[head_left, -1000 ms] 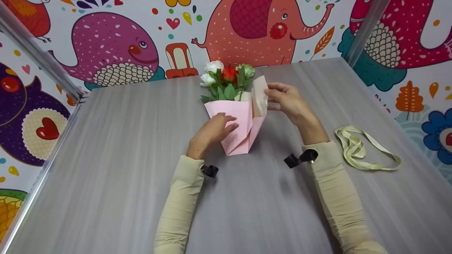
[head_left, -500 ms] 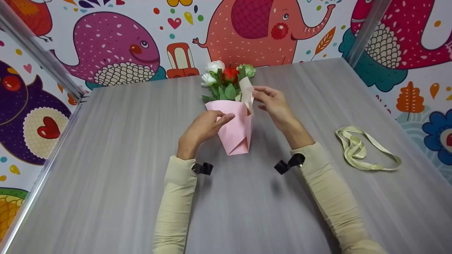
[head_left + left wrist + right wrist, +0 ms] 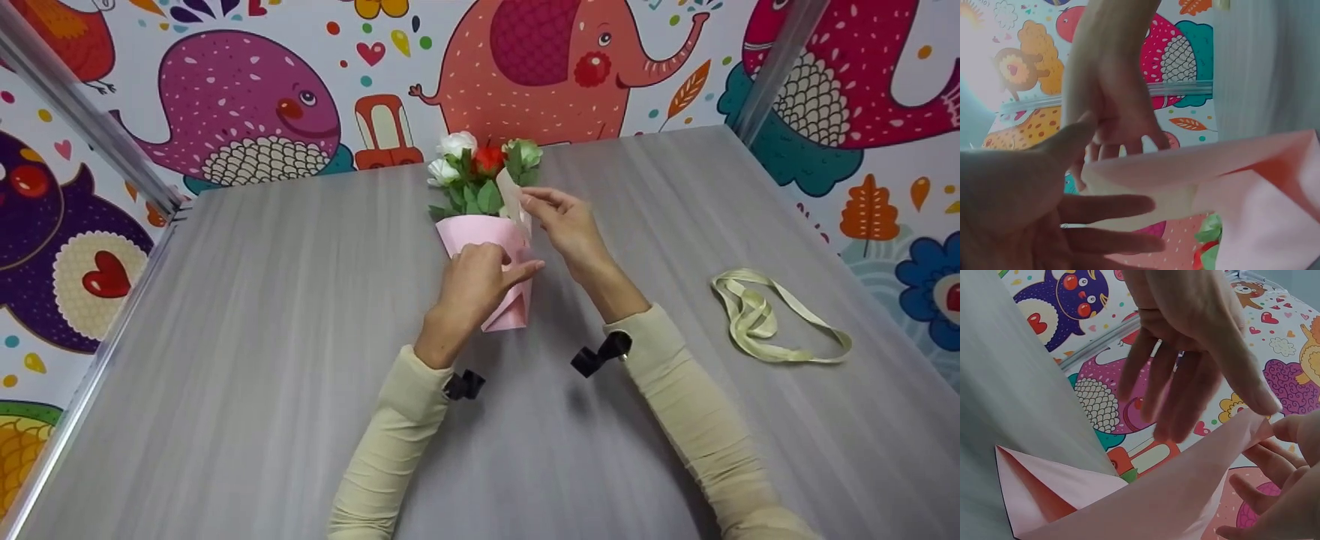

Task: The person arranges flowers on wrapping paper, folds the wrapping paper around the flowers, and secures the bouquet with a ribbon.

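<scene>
A bouquet of white, red and green flowers point(image 3: 458, 145) lies on the table, partly wrapped in pink wrapping paper point(image 3: 457, 229). My right hand point(image 3: 571, 231) pinches the paper's right-hand flap point(image 3: 509, 193) between thumb and fingers, near the green flower. The right wrist view has that paper edge point(image 3: 1185, 481) held at its tip by the right hand point(image 3: 1289, 475). Over the front of the wrap is my left hand point(image 3: 480, 281), its fingers extended and thumb pointing right. In the left wrist view the left hand's point(image 3: 1072, 214) fingers are spread beside the paper point(image 3: 1264, 208), not gripping it.
A loose pale green ribbon point(image 3: 757, 322) lies on the grey table point(image 3: 262, 360) to the right. Behind the bouquet stands a wall point(image 3: 420, 67) printed with cartoon animals. Small black devices point(image 3: 600, 354) are strapped at both wrists.
My right hand has moved left, folding the paper flap inward over the bouquet's right side. The left hand shifted left, then came back right across the wrap's front. The ribbon is unmoved.
</scene>
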### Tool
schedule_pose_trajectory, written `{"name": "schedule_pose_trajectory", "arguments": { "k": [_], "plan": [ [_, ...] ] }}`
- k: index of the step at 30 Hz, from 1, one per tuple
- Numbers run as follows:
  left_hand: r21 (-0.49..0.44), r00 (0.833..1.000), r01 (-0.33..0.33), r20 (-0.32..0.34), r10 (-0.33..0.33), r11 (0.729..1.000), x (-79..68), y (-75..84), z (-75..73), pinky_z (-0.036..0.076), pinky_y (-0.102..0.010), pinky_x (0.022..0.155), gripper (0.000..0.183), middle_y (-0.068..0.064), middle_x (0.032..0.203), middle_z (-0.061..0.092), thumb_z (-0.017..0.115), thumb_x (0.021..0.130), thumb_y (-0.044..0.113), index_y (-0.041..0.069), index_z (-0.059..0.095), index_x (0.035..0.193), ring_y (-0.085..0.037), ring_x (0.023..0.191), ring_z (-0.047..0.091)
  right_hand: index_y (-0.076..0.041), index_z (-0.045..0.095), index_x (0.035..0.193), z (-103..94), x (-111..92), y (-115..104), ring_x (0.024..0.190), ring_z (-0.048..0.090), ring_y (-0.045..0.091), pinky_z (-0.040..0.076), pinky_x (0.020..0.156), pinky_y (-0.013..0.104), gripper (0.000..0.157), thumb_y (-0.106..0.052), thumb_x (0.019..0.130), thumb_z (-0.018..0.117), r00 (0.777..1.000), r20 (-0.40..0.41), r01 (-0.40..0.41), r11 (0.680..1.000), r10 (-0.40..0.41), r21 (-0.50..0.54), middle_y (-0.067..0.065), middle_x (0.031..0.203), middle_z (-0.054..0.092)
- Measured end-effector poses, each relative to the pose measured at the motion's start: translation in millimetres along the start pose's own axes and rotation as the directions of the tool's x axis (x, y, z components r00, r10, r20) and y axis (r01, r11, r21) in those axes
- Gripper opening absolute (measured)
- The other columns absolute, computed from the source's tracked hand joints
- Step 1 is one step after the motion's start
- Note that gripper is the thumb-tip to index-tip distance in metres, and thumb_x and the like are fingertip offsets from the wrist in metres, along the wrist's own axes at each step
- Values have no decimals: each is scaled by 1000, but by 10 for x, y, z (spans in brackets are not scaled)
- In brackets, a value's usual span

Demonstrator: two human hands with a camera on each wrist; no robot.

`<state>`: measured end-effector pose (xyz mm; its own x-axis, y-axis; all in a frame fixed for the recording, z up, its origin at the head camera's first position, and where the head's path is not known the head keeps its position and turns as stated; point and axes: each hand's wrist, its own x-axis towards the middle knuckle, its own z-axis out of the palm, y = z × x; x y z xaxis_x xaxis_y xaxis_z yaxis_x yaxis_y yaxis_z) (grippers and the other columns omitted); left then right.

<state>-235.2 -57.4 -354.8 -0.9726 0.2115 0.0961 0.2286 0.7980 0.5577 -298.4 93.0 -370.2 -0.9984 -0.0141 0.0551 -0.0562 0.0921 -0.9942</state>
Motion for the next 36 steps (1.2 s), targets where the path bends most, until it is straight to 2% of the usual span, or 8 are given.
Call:
{"name": "schedule_pose_trajectory", "arguments": {
  "k": [6,9,13,18,21,24,30,36],
  "plan": [
    [21,994,-28,-104,30,999,29,2,45,59,-39,74,34,-12,98,78,69,94,36,4,79,98,-27,85,74,-7,69,126,23,20,17,119,64,21,46,109,40,34,-23,97,67,997,63,37,999,-38,8,14,127,70],
    [70,987,-16,-158,27,997,41,-15,41,59,-44,74,27,-15,91,77,65,97,25,2,78,91,-31,85,74,-8,66,131,5,31,33,126,61,23,45,111,43,38,-26,98,66,988,153,29,999,-24,-31,12,135,66],
    [132,981,42,-195,-15,990,37,-47,4,56,-47,68,27,-16,78,73,62,95,19,0,73,79,-31,74,70,-13,53,146,-75,60,95,143,46,28,39,116,49,53,-31,98,65,959,282,87,972,-23,-216,10,152,51],
    [152,982,121,-163,-96,981,24,-114,-89,57,-47,69,30,-18,82,73,61,97,21,0,71,78,-33,76,71,-15,31,158,-157,92,204,157,15,32,25,123,53,77,-20,93,72,890,452,267,874,-61,-407,11,169,19],
    [175,982,154,-134,-132,972,28,-163,-158,57,-53,76,31,-21,93,75,61,97,24,0,71,80,-39,88,73,-18,26,160,-160,82,246,158,9,34,21,125,53,85,-19,90,75,854,520,319,823,-34,-470,12,170,7],
    [219,980,190,-106,-170,957,22,-207,-230,56,-56,82,33,-23,103,75,60,97,26,-1,72,82,-43,97,70,-20,25,160,-127,77,289,157,9,34,19,125,53,87,-21,89,76,838,545,333,783,9,-525,13,170,5],
    [335,972,236,-90,-218,912,-56,-163,-311,56,-55,85,32,-24,112,73,63,97,30,0,75,95,-45,107,64,-16,28,159,-42,62,384,158,7,35,14,127,51,87,-21,87,77,820,570,342,752,55,-564,15,170,7],
    [373,991,127,-10,-133,919,-102,-15,-186,51,-56,99,46,-29,127,64,66,96,33,-2,67,125,-49,130,50,-9,29,158,43,63,495,156,7,41,14,126,54,83,-16,89,76,779,624,374,753,61,-542,21,168,8]
  ]
}}
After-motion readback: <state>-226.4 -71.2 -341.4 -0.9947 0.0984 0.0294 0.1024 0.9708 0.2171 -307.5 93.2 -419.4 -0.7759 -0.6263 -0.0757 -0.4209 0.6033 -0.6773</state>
